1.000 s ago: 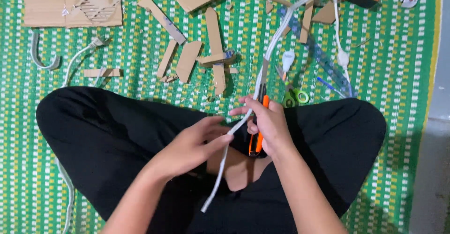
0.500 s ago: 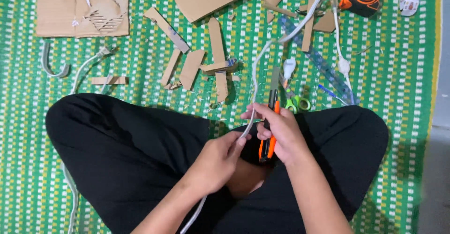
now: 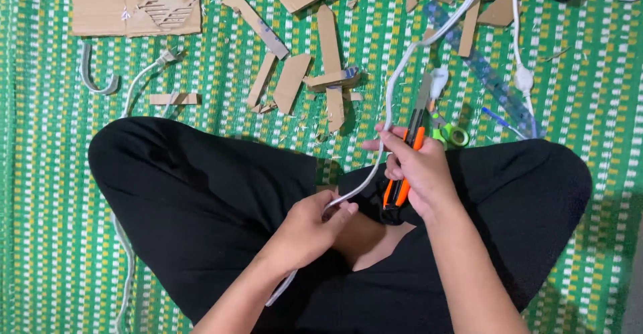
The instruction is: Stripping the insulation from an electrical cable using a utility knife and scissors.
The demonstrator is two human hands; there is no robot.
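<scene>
Left hand (image 3: 305,230) over the lap, fingers pinched shut on one white cable (image 3: 395,79); its loose end pokes out below the palm. From the pinch the cable rises to the right hand (image 3: 415,170), crosses under the fingertips (image 3: 385,133), then curves up across the green mat (image 3: 40,173).

Right hand fingers wrapped tight round one orange-and-black utility knife (image 3: 410,153), blade end pointing away from the body, beside the cable.

On the mat: one green tape roll (image 3: 457,135), one clear ruler (image 3: 489,76), several cardboard strips (image 3: 329,59), more than I can count surely.
</scene>
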